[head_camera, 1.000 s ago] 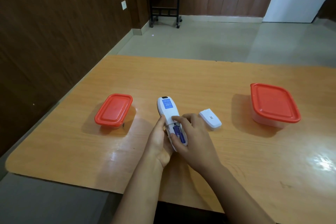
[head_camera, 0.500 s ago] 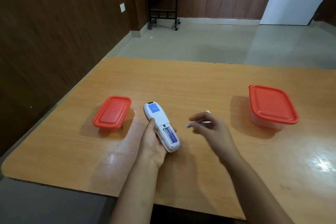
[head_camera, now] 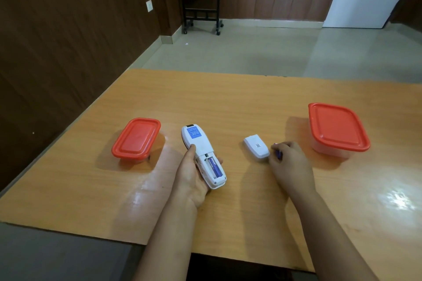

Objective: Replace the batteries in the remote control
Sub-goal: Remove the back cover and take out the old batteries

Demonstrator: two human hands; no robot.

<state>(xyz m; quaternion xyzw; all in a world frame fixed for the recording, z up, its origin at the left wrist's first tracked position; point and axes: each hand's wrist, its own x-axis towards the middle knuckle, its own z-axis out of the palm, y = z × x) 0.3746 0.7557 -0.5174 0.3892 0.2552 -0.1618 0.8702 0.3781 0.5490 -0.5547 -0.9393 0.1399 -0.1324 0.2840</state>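
A white remote control (head_camera: pixel 201 150) lies face down in my left hand (head_camera: pixel 190 178), which grips it from the left and below. Its battery bay is uncovered and one purple battery (head_camera: pixel 214 166) sits in the right slot; the left slot looks bare. The white battery cover (head_camera: pixel 255 145) rests on the table to the right of the remote. My right hand (head_camera: pixel 288 164) is low over the table just right of the cover, fingers pinched on a second purple battery (head_camera: pixel 278 154), mostly hidden by the fingers.
A small red-lidded container (head_camera: pixel 136 138) stands left of the remote. A larger red-lidded container (head_camera: pixel 337 129) stands at the right. The wooden table (head_camera: pixel 228 98) ends near my body; a dark wall runs along the left.
My right hand lifted one purple battery out of the remote and carried it right, down to the table past the cover. My left hand turned the remote slightly and kept hold.
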